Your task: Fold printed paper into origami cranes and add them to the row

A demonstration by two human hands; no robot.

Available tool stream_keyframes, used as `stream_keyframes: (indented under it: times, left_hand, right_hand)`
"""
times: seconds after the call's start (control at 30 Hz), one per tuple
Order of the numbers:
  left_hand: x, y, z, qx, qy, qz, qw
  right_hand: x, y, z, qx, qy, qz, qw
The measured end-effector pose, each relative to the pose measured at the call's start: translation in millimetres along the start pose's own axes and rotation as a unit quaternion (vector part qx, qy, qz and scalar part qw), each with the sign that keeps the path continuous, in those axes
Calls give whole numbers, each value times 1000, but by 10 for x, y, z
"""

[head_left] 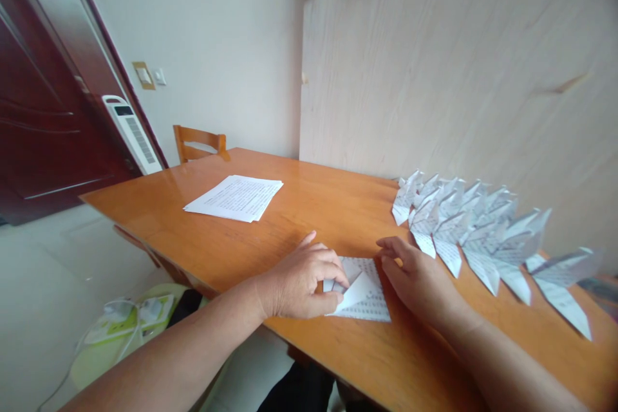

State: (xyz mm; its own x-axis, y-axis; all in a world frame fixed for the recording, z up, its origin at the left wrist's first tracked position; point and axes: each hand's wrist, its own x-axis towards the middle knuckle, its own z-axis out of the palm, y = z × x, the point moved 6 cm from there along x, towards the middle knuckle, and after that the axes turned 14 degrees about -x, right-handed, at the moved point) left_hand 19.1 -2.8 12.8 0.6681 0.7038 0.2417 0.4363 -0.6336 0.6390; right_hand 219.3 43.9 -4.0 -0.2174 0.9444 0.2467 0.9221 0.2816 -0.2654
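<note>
A printed sheet of paper (369,299), partly folded, lies flat near the table's front edge, with a white triangular flap turned over on it. My left hand (306,280) rests on its left side, thumb and bent fingers closed about the edge of that flap; part of the paper is hidden under the fingers. Just off the paper's right edge, my right hand (415,280) hovers low over the table, its fingers loosely curved and apart, holding nothing.
Rows of folded paper pieces (483,225) stand along the right side by the wall. A stack of printed sheets (236,198) lies left of centre on the wooden table (318,199). Beyond it is a wooden chair (200,140). Below left, a stool (96,357) bears a power strip and cables.
</note>
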Motion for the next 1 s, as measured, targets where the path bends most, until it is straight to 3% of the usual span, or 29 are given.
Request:
stream_keyframes:
  times: [0.3,0.53,0.77,1.0]
  left_hand:
    - [16,-9,8,0,-1,-5,1000]
    - [20,3,6,-2,10,-17,1000]
    - [8,-12,10,-13,18,-16,1000]
    - [-29,6,2,-22,44,13,999]
  right_hand:
    - [-14,-125,26,-54,-37,-68,996]
    - [-30,-161,21,-11,-19,-90,996]
    - [-7,-46,75,130,-10,-4,991]
    - [-8,-78,65,333,-34,78,939]
